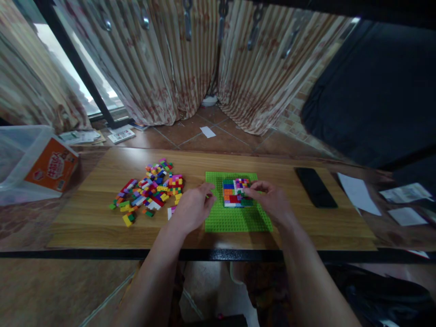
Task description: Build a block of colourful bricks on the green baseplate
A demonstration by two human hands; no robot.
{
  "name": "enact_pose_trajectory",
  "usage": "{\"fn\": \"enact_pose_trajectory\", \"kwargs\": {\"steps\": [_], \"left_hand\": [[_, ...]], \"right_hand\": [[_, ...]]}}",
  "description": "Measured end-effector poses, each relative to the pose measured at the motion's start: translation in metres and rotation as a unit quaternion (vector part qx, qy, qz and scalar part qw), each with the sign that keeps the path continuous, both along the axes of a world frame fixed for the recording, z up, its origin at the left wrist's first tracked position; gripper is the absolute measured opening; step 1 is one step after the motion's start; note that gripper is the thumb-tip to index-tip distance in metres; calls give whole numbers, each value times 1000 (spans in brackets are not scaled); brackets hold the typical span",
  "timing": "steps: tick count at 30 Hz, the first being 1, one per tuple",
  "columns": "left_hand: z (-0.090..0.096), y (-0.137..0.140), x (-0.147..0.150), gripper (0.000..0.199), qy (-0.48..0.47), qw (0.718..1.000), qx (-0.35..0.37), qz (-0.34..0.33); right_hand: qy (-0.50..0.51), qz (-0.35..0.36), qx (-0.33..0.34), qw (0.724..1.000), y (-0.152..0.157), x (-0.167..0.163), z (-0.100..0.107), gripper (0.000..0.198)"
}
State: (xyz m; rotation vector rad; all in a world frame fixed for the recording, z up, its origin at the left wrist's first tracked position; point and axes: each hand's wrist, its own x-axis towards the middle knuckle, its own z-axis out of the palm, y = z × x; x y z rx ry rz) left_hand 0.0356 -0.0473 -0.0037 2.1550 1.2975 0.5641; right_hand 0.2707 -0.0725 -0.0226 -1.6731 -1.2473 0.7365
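Observation:
A green studded baseplate [218,220] lies on the table in front of me. On it sits a low, multicoloured block of building bricks [229,195], with orange, blue, red, white and purple parts. My right hand [272,200] reaches over the block's right side, thumb and forefinger pinched at a small brick on its top; the fingertips hide most of that brick. By the baseplate's left edge is my left hand [194,204], its fingers loosely bent and apart, with nothing visible between them.
Loose bricks [150,190] are heaped to the left on the wooden table [102,181]. A black phone [315,187] and white paper [359,193] lie to the right. A clear plastic bin [20,168] with an orange label stands far left. Striped curtains [190,68] hang beyond.

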Motion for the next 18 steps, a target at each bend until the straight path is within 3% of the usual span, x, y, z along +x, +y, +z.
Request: {"fn": "enact_pose_trajectory", "kwargs": {"steps": [5, 12, 15, 18], "left_hand": [[6, 1, -2, 25, -9, 1000, -9, 13], [3, 6, -11, 23, -91, 993, 24, 70], [-1, 10, -18, 21, -173, 975, 35, 132], [0, 13, -23, 22, -293, 934, 23, 203]], "right_hand": [[71, -109, 28, 991, 4, 2, 4, 37], [-31, -75, -38, 996, 7, -2, -2, 35], [-77, -72, -60, 993, 7, -2, -5, 34], [-75, -63, -57, 994, 7, 0, -9, 36]]}}
